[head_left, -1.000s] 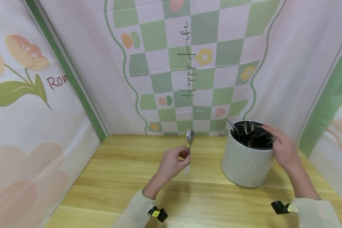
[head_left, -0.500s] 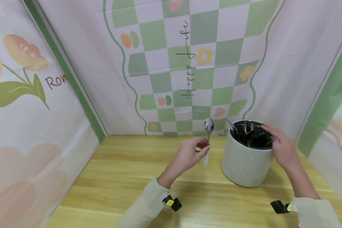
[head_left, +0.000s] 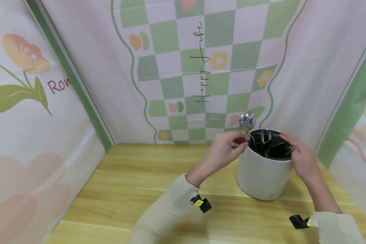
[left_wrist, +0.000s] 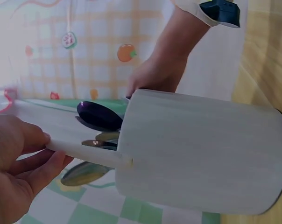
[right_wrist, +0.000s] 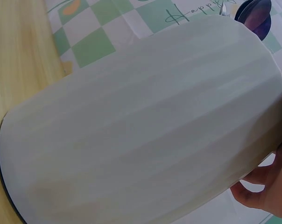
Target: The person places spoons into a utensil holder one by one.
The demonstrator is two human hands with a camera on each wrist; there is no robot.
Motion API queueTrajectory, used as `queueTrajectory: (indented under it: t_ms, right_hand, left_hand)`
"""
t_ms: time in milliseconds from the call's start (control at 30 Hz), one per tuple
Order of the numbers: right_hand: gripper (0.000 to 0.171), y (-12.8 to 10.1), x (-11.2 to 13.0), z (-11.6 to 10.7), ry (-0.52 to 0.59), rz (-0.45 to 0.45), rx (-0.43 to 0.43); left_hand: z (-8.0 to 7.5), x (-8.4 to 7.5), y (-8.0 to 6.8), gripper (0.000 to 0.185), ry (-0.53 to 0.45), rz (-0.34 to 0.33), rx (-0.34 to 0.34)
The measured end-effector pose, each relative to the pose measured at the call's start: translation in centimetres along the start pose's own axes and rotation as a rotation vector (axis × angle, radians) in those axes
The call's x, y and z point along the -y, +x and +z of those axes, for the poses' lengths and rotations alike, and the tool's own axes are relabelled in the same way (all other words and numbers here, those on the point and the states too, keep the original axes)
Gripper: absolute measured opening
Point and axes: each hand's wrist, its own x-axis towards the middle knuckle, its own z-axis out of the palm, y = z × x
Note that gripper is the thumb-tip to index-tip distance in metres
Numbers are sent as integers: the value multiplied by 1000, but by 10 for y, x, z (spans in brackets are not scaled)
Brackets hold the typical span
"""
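Observation:
My left hand (head_left: 221,150) pinches a spoon between thumb and fingers at the left rim of a white ribbed utensil holder (head_left: 263,178). The spoon's shiny bowl (head_left: 247,121) points up. In the left wrist view, its white handle (left_wrist: 89,153) runs from my fingertips to the holder's rim; whether it touches cannot be told. Several dark and metal utensils (head_left: 266,144) stand in the holder's black slotted top (head_left: 274,134). My right hand (head_left: 306,161) grips the holder's right rim. In the right wrist view, bent fingers (right_wrist: 248,193) lie against its side.
The holder stands on a wooden table (head_left: 134,189), near its back edge. Behind hangs a curtain (head_left: 167,67) with green checks, and another printed curtain (head_left: 24,135) closes off the left side. Each sleeve has a small black device (head_left: 201,203) at the cuff.
My left hand has carried the spoon rightward and up, from the middle of the table to the holder's left rim. The right hand and the holder have stayed put.

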Motion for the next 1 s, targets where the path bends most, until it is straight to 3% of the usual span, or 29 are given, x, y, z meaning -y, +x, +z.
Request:
queueTrajectory:
  t_ms: [500, 767, 1000]
  right_hand:
    - [54, 0, -1, 1, -7, -5, -16]
    - [53, -2, 0, 1, -2, 9, -14]
    - [54, -1, 1, 0, -2, 32, 8]
  left_hand:
    - [5, -18, 38, 14, 45, 127, -126]
    - [18, -14, 39, 13, 79, 53, -64]
    - [20, -14, 40, 13, 92, 11, -49]
